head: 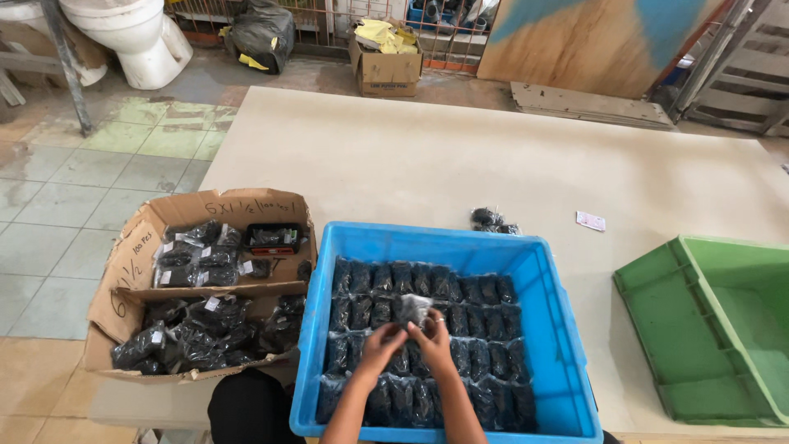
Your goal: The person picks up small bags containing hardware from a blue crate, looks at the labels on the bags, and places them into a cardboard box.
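Nearest, the left hand (380,345) and right hand (433,339) meet over the blue crate (559,329), both pinching one small clear packet (413,307) held just above the rows of dark packets (460,329) packed inside. It looks light, soft and rather slippery (thin plastic film), best gripped at its edges. Left of the crate an open cardboard box (131,271) holds more packets; right stands a green crate (657,329). Beyond, on the bench (493,156), lies a stray packet (493,220).
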